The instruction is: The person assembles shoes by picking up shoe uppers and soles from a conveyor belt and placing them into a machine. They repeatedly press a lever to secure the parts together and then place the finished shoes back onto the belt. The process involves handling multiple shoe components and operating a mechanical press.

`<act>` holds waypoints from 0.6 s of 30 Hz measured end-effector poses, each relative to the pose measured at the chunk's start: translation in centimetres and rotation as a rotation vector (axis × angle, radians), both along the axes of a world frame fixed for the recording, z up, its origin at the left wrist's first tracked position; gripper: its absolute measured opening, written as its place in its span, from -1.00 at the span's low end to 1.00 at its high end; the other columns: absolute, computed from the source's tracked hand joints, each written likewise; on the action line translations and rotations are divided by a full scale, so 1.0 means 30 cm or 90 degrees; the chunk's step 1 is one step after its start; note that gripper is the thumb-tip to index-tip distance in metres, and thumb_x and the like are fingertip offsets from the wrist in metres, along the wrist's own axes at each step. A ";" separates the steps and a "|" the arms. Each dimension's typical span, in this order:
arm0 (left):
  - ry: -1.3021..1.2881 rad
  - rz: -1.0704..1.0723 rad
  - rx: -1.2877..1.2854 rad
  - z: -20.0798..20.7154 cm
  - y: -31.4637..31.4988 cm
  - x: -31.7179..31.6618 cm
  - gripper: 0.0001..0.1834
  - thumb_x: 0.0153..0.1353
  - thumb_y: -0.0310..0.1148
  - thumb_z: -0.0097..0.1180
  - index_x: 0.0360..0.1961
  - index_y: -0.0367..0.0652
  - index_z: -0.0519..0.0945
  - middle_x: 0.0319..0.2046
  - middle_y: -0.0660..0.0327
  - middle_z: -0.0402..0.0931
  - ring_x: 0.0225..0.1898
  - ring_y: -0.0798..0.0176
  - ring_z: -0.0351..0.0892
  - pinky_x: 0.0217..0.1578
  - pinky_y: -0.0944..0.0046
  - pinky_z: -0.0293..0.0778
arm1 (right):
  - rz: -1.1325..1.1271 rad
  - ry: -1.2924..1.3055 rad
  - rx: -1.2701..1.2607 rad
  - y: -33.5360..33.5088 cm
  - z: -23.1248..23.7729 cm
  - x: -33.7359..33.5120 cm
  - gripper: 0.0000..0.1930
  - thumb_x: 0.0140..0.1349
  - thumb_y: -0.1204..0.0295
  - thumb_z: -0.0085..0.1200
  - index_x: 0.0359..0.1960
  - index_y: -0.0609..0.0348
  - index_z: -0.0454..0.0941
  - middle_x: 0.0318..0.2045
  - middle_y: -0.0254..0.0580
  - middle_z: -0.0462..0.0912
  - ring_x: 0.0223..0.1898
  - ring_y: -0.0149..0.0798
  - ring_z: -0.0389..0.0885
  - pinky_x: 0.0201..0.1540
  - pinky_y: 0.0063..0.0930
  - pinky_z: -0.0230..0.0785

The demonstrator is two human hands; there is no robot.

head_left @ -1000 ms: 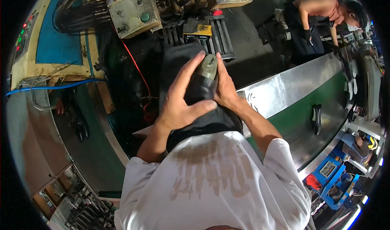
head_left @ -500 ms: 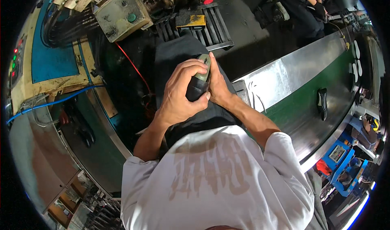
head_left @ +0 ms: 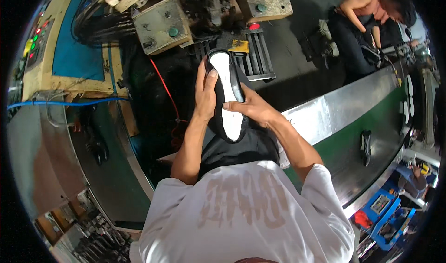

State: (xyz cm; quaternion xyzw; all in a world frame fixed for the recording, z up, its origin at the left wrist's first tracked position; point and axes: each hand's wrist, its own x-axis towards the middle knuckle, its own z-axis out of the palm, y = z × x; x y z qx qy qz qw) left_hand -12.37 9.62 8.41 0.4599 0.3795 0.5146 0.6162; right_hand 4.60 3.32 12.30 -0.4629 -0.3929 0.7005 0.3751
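Note:
A black shoe upper [head_left: 238,89] is held lengthwise above my lap, its white insole [head_left: 227,79] facing up. Along its left edge lies my left hand [head_left: 205,94], thumb on the white face and fingers wrapped round the side. From the right, my right hand [head_left: 254,107] grips the shoe near the middle, the thumb pressed across the insole and the other fingers partly hidden beneath. The far end of the shoe points toward the machine in front of me.
Ahead stands a machine with a grimy control box [head_left: 162,26] and a metal grate [head_left: 262,56]. A green conveyor [head_left: 325,158] on the right carries a black shoe [head_left: 366,148] and white insoles [head_left: 409,93]. Another person [head_left: 360,45] sits beyond. More black shoes [head_left: 95,144] are at left.
The shoe has been turned over: its green last top showed before, and now the white insole faces up. My hands have shifted to its two sides. My view has moved slightly.

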 end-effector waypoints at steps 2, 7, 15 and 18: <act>-0.015 0.106 -0.103 -0.026 0.004 -0.004 -0.33 0.62 -0.14 0.02 0.58 -0.28 0.26 0.46 0.05 0.37 0.44 0.16 0.35 0.48 0.16 0.20 | -0.017 -0.217 0.137 -0.026 0.022 -0.049 0.04 0.25 0.29 0.51 0.61 0.40 0.07 0.37 0.25 0.44 0.35 -0.02 0.49 0.40 -0.16 0.41; 0.011 0.224 -0.241 -0.072 0.043 -0.006 -0.24 0.59 -0.04 0.06 0.64 -0.16 0.18 0.55 0.00 0.23 0.55 0.03 0.20 0.54 0.06 0.09 | 0.152 -0.778 0.459 -0.130 0.033 -0.115 -0.02 0.14 0.24 0.50 0.63 -0.30 0.27 0.59 0.58 -0.10 0.27 0.55 0.38 0.32 0.17 0.47; 0.162 0.098 -0.075 -0.173 0.484 -0.112 -0.21 0.55 0.12 0.11 0.54 -0.27 0.36 0.36 0.04 0.48 0.28 0.13 0.54 0.34 0.20 0.35 | -0.040 -0.751 0.388 -0.048 0.066 0.082 -0.26 0.20 0.29 0.44 0.47 -0.16 0.53 0.58 0.48 0.02 0.35 0.51 0.36 0.33 0.25 0.45; 0.183 0.151 0.080 -0.005 0.801 -0.061 -0.11 0.55 0.19 0.07 0.61 -0.27 0.25 0.50 0.04 0.38 0.40 0.10 0.49 0.45 0.11 0.30 | -0.101 -0.810 0.390 0.023 0.128 0.155 -0.25 0.19 0.31 0.45 0.47 -0.16 0.52 0.59 0.46 0.01 0.38 0.49 0.34 0.36 0.25 0.41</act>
